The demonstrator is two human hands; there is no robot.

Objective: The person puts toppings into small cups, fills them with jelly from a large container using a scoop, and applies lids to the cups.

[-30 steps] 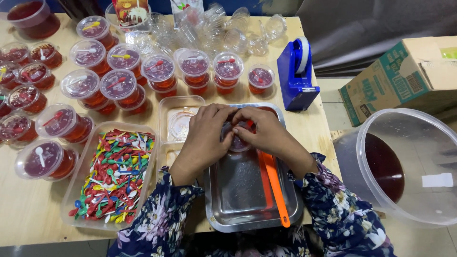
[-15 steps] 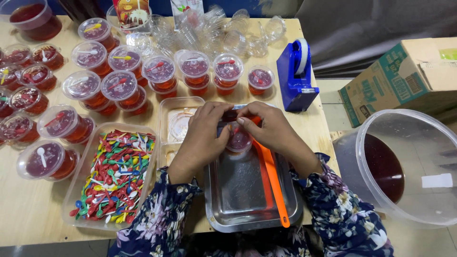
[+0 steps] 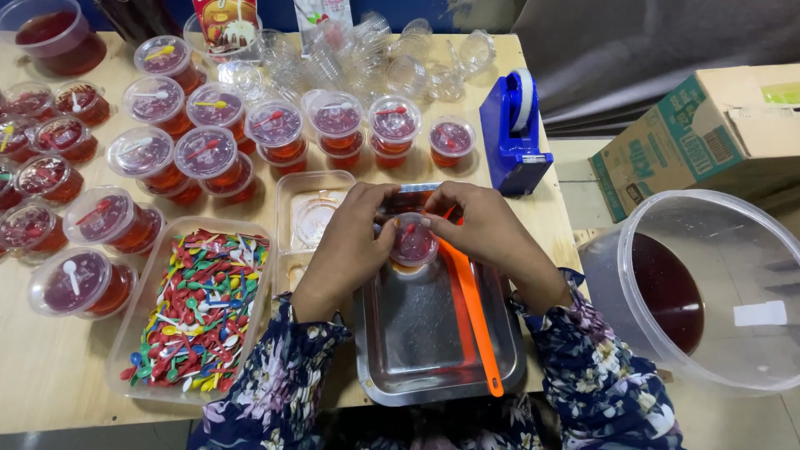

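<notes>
Over the steel tray at the counter's near edge, both hands grip one small cup of red jelly. Left hand and right hand close on it from either side, fingertips pressing around the clear lid's rim; a red spoon seems to lie under the lid. The cup sits just above the tray's far end, beside an orange spatula that lies along the tray.

Left of the tray: a box of coloured spoons, with an empty clear box behind it. Sealed cups stand in rows beyond, loose empty cups at the far edge, and a blue tape dispenser to the right. A large tub with red liquid stands off the counter.

Risks, as judged: uneven thumb pressure could leave the lid half seated, or squeeze jelly over the rim into the tray. A tilt of the cup would cause the same spill. A sleeve could catch the spatula handle, which overhangs the tray's near rim.
</notes>
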